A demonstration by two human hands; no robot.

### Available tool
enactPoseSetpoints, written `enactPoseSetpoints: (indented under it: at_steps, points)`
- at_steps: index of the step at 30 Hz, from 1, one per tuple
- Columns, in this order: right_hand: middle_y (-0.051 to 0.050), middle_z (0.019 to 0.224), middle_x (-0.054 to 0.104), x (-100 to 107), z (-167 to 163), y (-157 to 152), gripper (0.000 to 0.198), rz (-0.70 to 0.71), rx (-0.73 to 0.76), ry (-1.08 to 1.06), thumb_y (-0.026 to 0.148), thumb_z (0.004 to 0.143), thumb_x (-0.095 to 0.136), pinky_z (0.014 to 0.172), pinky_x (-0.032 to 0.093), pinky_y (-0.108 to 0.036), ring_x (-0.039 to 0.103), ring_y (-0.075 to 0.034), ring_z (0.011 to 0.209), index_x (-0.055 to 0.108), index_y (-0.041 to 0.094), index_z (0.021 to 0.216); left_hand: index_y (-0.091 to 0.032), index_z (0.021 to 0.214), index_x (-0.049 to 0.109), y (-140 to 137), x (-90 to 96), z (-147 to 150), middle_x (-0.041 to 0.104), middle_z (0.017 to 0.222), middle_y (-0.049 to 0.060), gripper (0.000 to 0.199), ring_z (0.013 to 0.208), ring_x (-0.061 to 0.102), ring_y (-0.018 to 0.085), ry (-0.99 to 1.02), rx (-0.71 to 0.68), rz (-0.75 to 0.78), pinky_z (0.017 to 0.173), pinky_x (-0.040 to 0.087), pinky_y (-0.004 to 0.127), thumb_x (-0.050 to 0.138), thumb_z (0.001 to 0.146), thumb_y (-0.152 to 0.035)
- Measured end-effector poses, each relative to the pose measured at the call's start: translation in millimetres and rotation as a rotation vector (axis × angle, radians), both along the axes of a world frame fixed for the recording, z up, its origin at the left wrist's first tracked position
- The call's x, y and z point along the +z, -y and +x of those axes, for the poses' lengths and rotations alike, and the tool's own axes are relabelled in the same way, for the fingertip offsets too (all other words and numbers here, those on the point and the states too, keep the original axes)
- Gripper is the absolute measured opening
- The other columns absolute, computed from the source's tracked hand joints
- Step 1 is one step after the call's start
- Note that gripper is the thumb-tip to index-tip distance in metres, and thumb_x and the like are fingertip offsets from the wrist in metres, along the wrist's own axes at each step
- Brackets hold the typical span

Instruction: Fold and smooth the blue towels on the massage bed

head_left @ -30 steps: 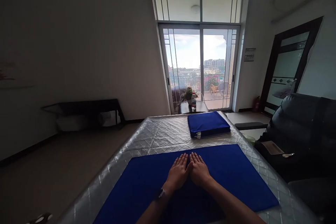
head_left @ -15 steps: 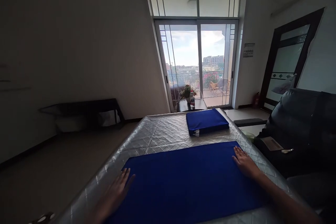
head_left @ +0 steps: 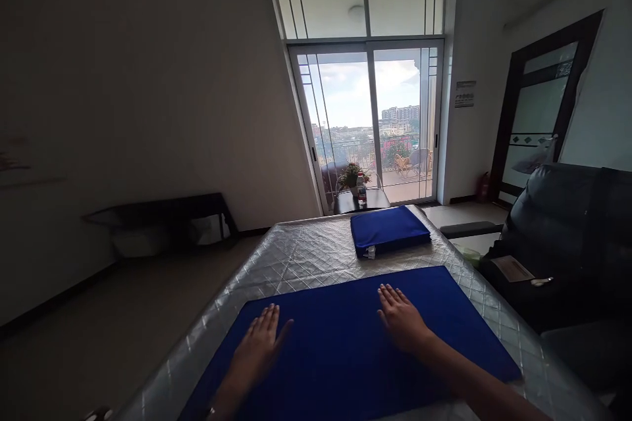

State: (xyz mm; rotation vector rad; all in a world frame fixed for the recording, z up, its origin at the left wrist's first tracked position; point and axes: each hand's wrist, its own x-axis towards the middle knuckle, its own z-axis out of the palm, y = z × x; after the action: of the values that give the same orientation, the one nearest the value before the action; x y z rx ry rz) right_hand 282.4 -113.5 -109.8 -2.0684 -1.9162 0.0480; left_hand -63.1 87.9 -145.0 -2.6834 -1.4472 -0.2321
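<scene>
A blue cloth lies spread flat on a silver quilted table cover. On the cloth's left part is my left hand, palm down with its fingers stretched and the thumb apart. My right hand rests palm down further right on the same cloth, fingers extended. Neither hand holds anything. Beyond the spread cloth sits a folded blue cloth with a small white tag on its near edge.
A black armchair stands on the right, with a card on it. Past the far edge are a small dark table, a bottle and a potted plant. A black-framed object leans by the left wall.
My right hand has slid left from the cloth's right edge toward its middle. My left hand has shifted right and slightly forward, inward from the left edge.
</scene>
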Motion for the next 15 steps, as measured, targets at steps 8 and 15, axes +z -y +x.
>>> enactPoseSetpoints:
  at_steps: [8,15]
  points:
    - [-0.013,0.166,0.018,-17.6,-68.8,-20.5,0.067,-0.075,0.168,-0.123,0.043,0.104,0.023,0.127,0.011,-0.046,0.012,-0.025,0.155,0.024,0.007,0.160,-0.017,0.158,0.031,80.5,-9.2,123.4,0.032,0.163,0.012,0.064,0.152,0.028,0.026,0.103,-0.399,-0.087,0.123,0.032,0.052,0.025,0.105,-0.053]
    - [-0.010,0.167,0.016,-13.8,9.0,29.4,0.073,-0.146,0.006,-0.102,0.055,0.104,0.018,0.127,0.008,-0.044,0.009,-0.022,0.156,0.021,0.009,0.161,-0.013,0.158,0.026,44.8,-14.7,30.5,0.027,0.165,0.012,0.069,0.153,0.023,0.026,0.069,-0.153,-0.156,0.126,0.024,0.052,0.024,0.104,-0.056]
